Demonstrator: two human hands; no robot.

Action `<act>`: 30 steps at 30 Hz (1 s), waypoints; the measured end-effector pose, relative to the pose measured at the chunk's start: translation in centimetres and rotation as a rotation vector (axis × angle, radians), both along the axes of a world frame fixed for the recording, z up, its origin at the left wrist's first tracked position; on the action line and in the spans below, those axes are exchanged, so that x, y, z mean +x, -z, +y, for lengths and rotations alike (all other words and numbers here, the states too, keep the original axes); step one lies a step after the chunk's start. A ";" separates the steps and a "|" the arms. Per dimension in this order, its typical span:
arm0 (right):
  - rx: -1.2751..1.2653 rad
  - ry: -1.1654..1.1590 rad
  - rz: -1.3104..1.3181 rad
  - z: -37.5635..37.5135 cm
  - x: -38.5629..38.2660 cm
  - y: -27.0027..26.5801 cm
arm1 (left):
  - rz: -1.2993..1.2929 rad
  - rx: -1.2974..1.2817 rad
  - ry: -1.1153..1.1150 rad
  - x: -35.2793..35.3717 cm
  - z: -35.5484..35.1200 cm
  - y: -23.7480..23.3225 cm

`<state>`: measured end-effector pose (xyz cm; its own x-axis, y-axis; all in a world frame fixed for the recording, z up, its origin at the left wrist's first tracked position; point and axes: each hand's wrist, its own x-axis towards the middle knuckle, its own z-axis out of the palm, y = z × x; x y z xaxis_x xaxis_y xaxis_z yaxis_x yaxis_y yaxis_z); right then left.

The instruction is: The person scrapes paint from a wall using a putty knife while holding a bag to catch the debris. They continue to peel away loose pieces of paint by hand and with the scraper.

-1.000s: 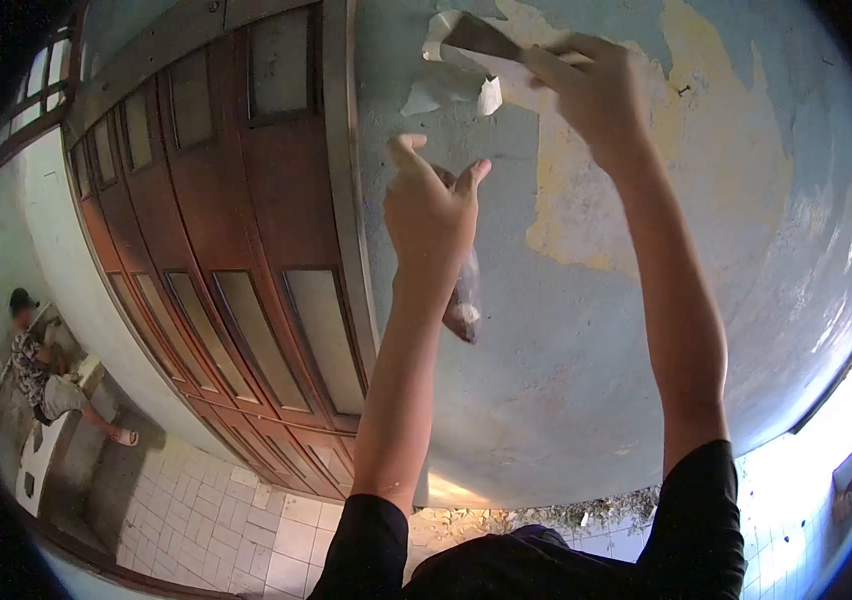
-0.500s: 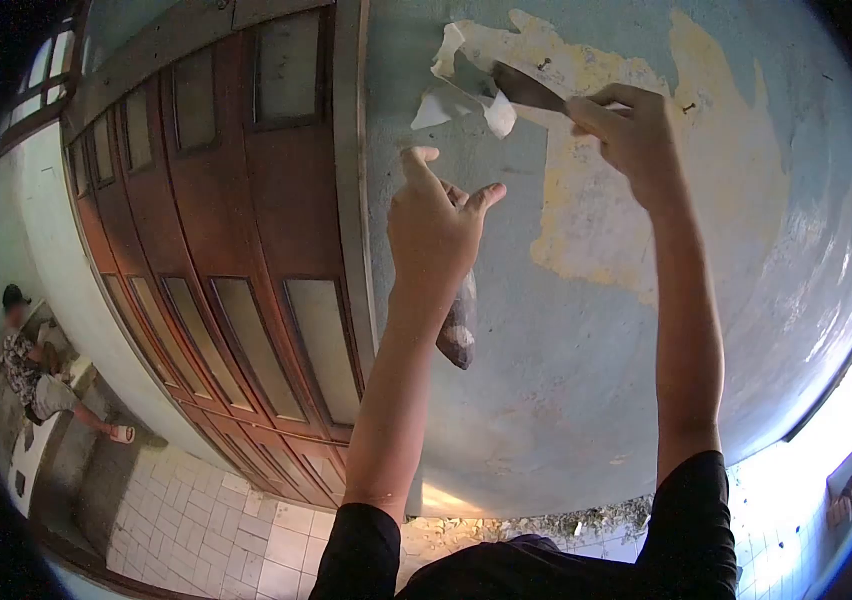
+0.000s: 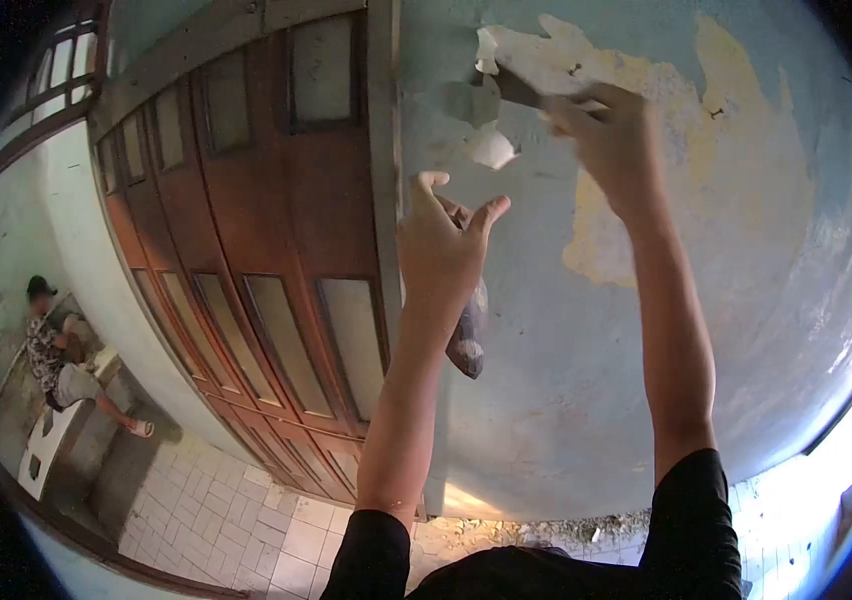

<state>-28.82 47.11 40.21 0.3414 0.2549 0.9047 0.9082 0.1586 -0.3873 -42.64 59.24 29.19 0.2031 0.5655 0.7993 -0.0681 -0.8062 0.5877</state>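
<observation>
My right hand [image 3: 611, 150] is closed round a scraper [image 3: 518, 88], its dark blade against the wall at the left edge of the bare patch [image 3: 686, 180]. A curl of loose paint [image 3: 487, 50] stands off the wall beside the blade tip. Below it, a pale paint flake [image 3: 493, 150] is off the wall above my left hand [image 3: 441, 235]. That hand is raised with thumb and forefinger apart, its other fingers curled. A long, worn, dark-ended tool [image 3: 467, 345] sticks out below it, apparently gripped; its upper part is hidden.
Two nails [image 3: 715, 113] stick out of the bare patch. A brown panelled folding door [image 3: 286, 220] stands left of the blue wall [image 3: 546, 400]. Paint debris [image 3: 586, 528] lies along the wall's foot. Farther left, a person [image 3: 61, 360] sits on a ledge [image 3: 51, 440].
The scraper and my right hand have shifted left relative to the wall. The hanging paint has broken up, and one piece is now lower, nearer my left hand. The view has swung slightly left.
</observation>
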 end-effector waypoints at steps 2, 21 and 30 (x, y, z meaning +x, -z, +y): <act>0.053 -0.002 0.067 -0.8 0.5 0.1 | 0.001 -0.008 0.004 -0.1 0.5 -0.4; 0.078 0.279 -0.403 -2.2 2.2 0.3 | 0.206 -0.092 -0.212 5.3 -5.6 -1.0; 0.042 0.331 -0.560 -2.8 2.4 -0.5 | 0.030 0.304 -0.677 8.5 -5.0 -0.3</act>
<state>-26.45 44.27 40.66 -0.1299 0.1778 0.9755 0.9743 -0.1598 0.1589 -34.17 54.24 29.44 -0.0869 0.3295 0.9402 0.5144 -0.7934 0.3256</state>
